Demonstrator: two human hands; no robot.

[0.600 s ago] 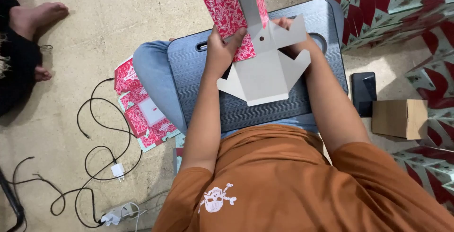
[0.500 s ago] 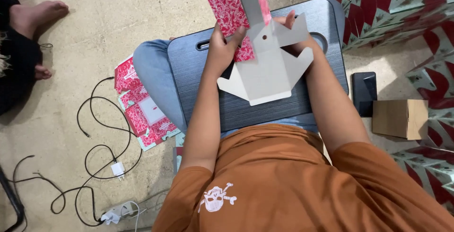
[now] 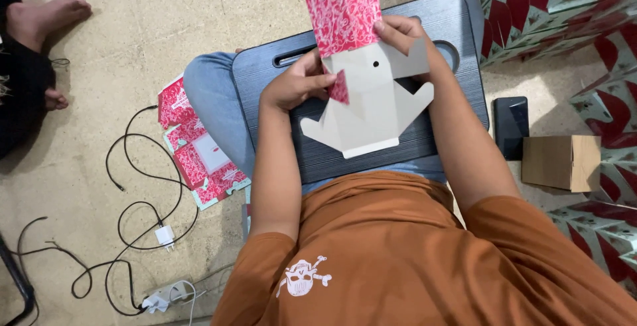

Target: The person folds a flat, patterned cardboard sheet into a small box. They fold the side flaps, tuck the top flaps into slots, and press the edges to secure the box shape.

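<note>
From the head camera, the person is sitting on the floor with a dark lap desk (image 3: 318, 160) resting across the legs, and both hands are working on a pink patterned carton (image 3: 342, 8) that is standing up over the middle of the desk. The carton's printed body is rising toward the top edge of the picture, while its grey unprinted bottom flaps (image 3: 361, 110) are spreading open below it, hanging just above the desk surface. The left hand (image 3: 295, 87) is gripping the carton from the left side, fingers curled around the lower edge of the printed part with the thumb pressing on a small pink tab. The right hand (image 3: 401, 32) is clasping the carton from the right, fingers closed over the seam where the pink body is meeting a grey flap. Beside the left knee, a stack of flat pink cartons (image 3: 199, 147) is lying on the floor, touching the jeans. Black and white cables (image 3: 142, 186) are looping across the floor near that stack, with a white charger plug among them. To the right of the desk, a dark phone (image 3: 509, 125) is lying flat, and a small brown cardboard box (image 3: 561, 162) is sitting just beside it. Another person's bare foot (image 3: 46, 17) is showing at the upper left corner, well apart from the work.
</note>
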